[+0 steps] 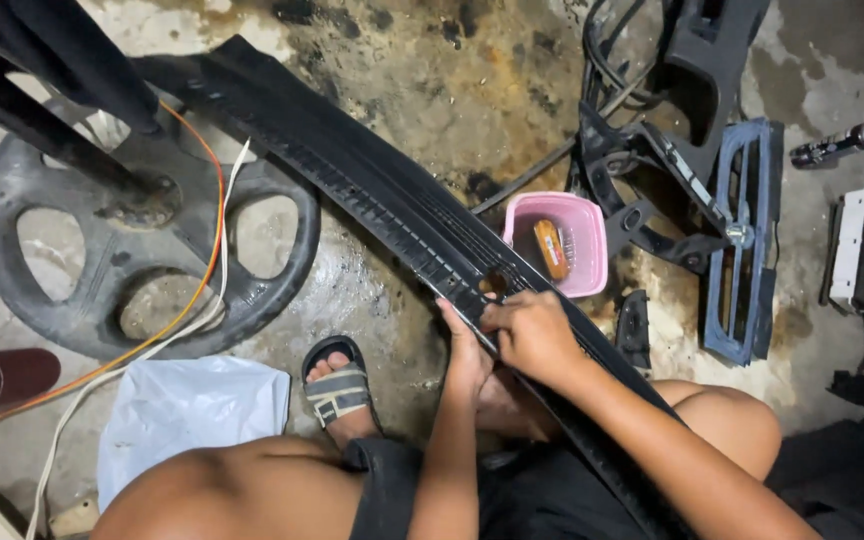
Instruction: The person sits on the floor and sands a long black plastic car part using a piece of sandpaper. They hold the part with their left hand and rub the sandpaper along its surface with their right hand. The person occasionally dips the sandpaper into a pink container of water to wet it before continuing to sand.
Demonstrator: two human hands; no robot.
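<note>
The floor (422, 70) was stained, grimy concrete, littered with car parts. I saw a long black trim panel (352, 180) running from the far left of the floor down across the person's lap, ribbed along its length, with a small round hole near the hands. The left hand (467, 355) was cupped under the panel's near edge, fingers curled up against it. The right hand (532, 330) was closed on the panel from above, fingertips pinched just beside the hole; I could not tell whether it held anything small.

Just beyond the hands stood a pink tub (592, 235) with an orange-handled brush (552, 250) inside, touching the panel's far side. Right of the tub lay a black bracket (652, 200) and a blue-grey vent frame (747, 240). A steering wheel (42, 270) lay on the left of the floor, crossed by orange and white wires (214, 240). A white bag (192, 410) sat near the sandalled foot (340, 390), and a dark red roll (2, 378) rested at the left edge.
</note>
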